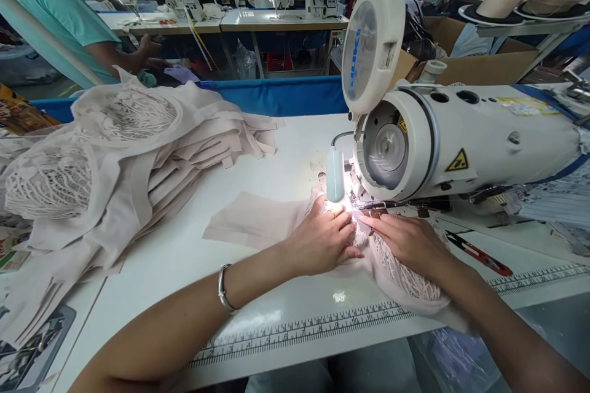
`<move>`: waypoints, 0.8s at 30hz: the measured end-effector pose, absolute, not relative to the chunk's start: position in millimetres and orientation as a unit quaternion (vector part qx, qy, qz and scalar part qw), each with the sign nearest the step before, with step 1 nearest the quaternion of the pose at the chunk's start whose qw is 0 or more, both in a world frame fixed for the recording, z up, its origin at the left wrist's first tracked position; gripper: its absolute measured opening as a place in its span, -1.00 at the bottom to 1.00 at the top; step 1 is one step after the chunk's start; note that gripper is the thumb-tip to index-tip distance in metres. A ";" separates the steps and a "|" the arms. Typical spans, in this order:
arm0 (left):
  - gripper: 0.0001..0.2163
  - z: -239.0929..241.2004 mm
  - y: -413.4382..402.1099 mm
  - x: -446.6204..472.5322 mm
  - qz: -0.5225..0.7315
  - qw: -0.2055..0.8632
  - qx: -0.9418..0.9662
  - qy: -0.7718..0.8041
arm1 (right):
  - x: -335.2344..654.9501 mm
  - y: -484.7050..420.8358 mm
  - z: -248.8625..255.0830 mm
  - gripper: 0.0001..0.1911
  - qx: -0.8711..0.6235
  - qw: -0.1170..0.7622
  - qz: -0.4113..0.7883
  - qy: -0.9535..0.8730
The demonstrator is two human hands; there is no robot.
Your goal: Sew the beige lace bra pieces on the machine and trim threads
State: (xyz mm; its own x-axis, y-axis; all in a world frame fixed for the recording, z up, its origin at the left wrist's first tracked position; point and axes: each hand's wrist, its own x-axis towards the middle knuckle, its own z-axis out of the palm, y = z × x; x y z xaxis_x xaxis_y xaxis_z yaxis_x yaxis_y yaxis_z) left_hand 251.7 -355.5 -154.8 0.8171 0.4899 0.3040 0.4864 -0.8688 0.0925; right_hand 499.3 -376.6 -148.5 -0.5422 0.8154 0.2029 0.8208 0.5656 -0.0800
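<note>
A pale beige lace bra (pixel 405 270) lies on the white table under the head of a sewing machine (pixel 470 135). My left hand (pixel 325 239), fingers bent, grips the fabric just left of the lit needle area. On the other side, my right hand (pixel 410 242) holds the fabric, its fingertips close to the presser foot. Both hands touch the work, and the needle itself is hidden by glare and fingers. A flat beige fabric panel (pixel 253 221) extends left from under my left hand. A small lamp (pixel 335 175) shines down on the stitching spot.
A pile of similar beige lace pieces (pixel 152 159) covers the table's left side. Red-handled thread snips (pixel 479 253) lie right of my right hand. A printed ruler (pixel 318 328) runs along the front edge. Across the blue divider (pixel 295 95), a person in a teal shirt (pixel 69 31) works.
</note>
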 end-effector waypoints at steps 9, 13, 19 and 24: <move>-0.40 -151.5 -354.4 250.1 0.133 0.020 0.955 0.263 | 502.2 -369.8 -153.4 -0.54 -0.479 0.096 0.021 -0.872; -0.44 -151.3 -354.6 251.4 0.145 0.011 0.954 0.262 | 509.3 -375.2 -152.6 -0.76 -0.516 0.098 -0.005 -0.851; -0.44 -153.1 -356.1 253.1 0.132 0.017 0.958 0.255 | 518.5 -387.0 -152.4 -0.73 -0.490 0.141 -0.018 -0.860; -0.44 -151.0 -357.5 252.9 0.135 0.009 0.959 0.250 | 519.7 -391.3 -151.9 -0.65 -0.398 0.180 -0.063 -0.897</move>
